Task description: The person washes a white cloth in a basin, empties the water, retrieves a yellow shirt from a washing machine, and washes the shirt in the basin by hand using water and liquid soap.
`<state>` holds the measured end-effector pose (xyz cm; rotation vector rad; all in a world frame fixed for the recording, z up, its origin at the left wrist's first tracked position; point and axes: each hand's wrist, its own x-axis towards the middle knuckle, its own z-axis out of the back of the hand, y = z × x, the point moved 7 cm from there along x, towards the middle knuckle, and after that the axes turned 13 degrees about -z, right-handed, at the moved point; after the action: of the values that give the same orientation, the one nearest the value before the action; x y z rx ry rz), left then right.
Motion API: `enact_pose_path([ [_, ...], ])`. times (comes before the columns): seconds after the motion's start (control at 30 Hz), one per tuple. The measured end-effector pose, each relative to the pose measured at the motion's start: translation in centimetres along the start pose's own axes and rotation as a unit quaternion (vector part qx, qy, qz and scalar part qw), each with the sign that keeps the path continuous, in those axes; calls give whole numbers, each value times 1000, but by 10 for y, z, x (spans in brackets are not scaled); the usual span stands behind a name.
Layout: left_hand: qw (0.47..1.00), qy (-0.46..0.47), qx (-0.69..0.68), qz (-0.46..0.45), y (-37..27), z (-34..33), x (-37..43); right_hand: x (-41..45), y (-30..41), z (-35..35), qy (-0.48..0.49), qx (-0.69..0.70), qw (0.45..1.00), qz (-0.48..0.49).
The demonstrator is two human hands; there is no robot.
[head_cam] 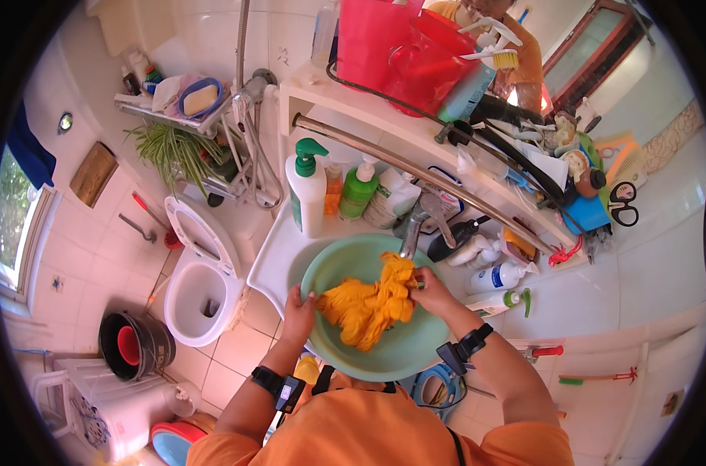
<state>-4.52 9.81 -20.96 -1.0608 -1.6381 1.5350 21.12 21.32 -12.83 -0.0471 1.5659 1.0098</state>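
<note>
A pale green plastic basin (329, 352) rests over the white washbasin (274, 247), below the metal tap (411, 230). Inside it lies a bunched, wet-looking orange-yellow cloth (367, 306), part of it heaped up toward the tap. My left hand (300, 313) grips the basin's left rim, thumb on the inner side. On the right, my right hand (431, 291) pinches the cloth's raised end, its fingertips partly hidden by the folds. A dark band with a small device is strapped on each wrist.
Pump bottles (305, 192) line the washbasin's back edge, and more bottles (498, 276) lie to the right. A shelf with a metal rail (422, 180) overhangs them, holding red cups (428, 64) and scissors (624, 204). At left stand a toilet (198, 297) and a black bucket (155, 349).
</note>
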Motion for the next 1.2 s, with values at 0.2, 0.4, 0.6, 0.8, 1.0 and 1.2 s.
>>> enact_pose_path([
  [0.2,999,10,45,-17,2,0,0,40,-11,-13,-141,-327,928,109],
  [0.4,998,-1,66,5,-18,-3,0,77,18,-119,-141,-485,862,49],
  [0.6,999,-34,-9,-11,-13,-2,0,24,-8,-157,67,-522,819,230],
  [0.8,999,-25,32,5,4,-1,-2,-9,-40,-82,199,-263,944,-25],
  [1.0,922,-22,350,-167,-19,15,4,-59,-10,-18,180,236,950,98],
  [1.2,978,202,25,-44,-119,-73,-11,-84,1,-18,262,458,831,176],
])
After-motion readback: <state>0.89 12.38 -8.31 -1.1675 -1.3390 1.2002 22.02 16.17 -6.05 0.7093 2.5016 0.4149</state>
